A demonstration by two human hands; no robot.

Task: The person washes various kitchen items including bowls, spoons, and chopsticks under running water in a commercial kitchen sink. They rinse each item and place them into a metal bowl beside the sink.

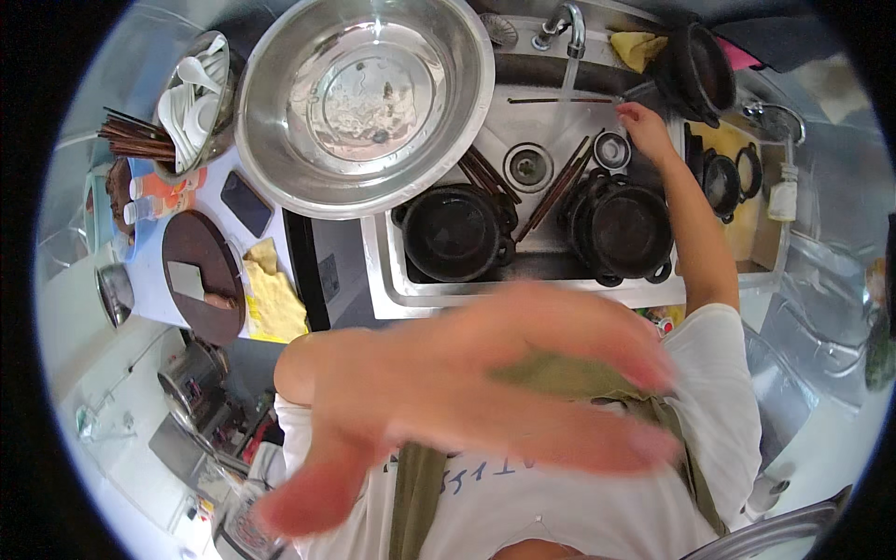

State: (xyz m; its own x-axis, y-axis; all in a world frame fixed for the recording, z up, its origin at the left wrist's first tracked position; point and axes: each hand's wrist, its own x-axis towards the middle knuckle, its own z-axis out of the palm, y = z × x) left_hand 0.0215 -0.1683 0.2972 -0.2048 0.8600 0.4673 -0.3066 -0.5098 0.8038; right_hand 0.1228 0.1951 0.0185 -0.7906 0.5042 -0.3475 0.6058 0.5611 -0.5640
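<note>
Close to the camera, my left hand (455,392) is large and blurred, with fingers apart and nothing in it. My right hand (642,129) reaches over the right back of the steel sink (490,134), its fingers bent; whether they pinch something is too small to tell. A single chopstick (560,101) along the sink's back ends near these fingers. Water runs from the faucet (575,42). Below my right hand sit a small metal cup (612,150) and stacked black pots (630,227). Another black pot stack (451,234) stands left of the drain (528,168), with chopstick bundles (560,189) on both sides.
A big steel basin (364,175) overlaps the sink's left back. Further left are a container of white spoons (185,119) and chopsticks, a phone (246,203), a cleaver (187,280) on a round board (203,238), and a yellow cloth (273,297). A second sink (759,245) lies right.
</note>
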